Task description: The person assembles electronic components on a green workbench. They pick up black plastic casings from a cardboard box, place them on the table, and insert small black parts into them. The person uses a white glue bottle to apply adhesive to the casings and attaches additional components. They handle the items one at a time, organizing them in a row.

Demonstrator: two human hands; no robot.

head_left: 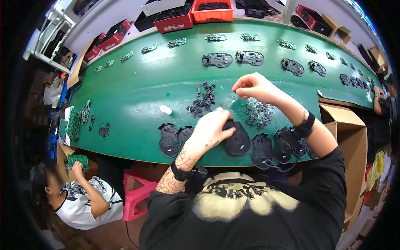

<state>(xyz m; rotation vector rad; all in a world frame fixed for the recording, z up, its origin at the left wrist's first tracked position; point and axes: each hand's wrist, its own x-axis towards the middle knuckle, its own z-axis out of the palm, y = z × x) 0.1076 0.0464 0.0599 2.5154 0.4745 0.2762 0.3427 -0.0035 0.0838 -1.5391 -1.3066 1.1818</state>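
My left hand [210,128] is closed on a black computer-mouse base [237,143] near the table's front edge, thumb over its upper left side. Up and to the right, my right hand [255,88] pinches a tiny dark part at its fingertips; its exact shape is too small to tell. Below this hand lies a pile of small dark pieces [259,114]. A heap of larger black plastic pieces [201,100] sits just beyond my left hand. More mouse bases [168,141] stand in the front row on the left, and others [261,151] on the right.
The green table [141,116] carries rows of circuit boards [216,37] and mouse bases [217,60]. A white bottle-like object [165,109] lies left of the heap. Along the back stands an orange bin [212,14]. A cardboard box [343,116] is at right; a co-worker sits lower left.
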